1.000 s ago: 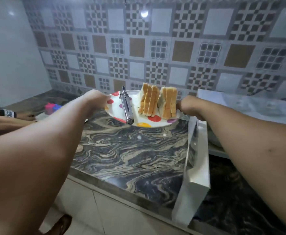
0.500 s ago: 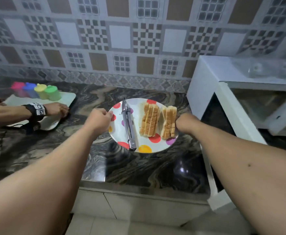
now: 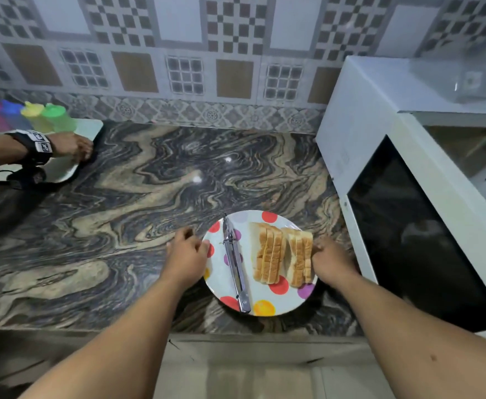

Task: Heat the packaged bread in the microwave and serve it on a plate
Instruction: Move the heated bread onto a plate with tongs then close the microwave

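Gripping the polka-dot plate at opposite rims, the left hand and right hand are holding it on the marbled countertop beside the white microwave. Two stacks of sliced bread and metal tongs are lying on it.
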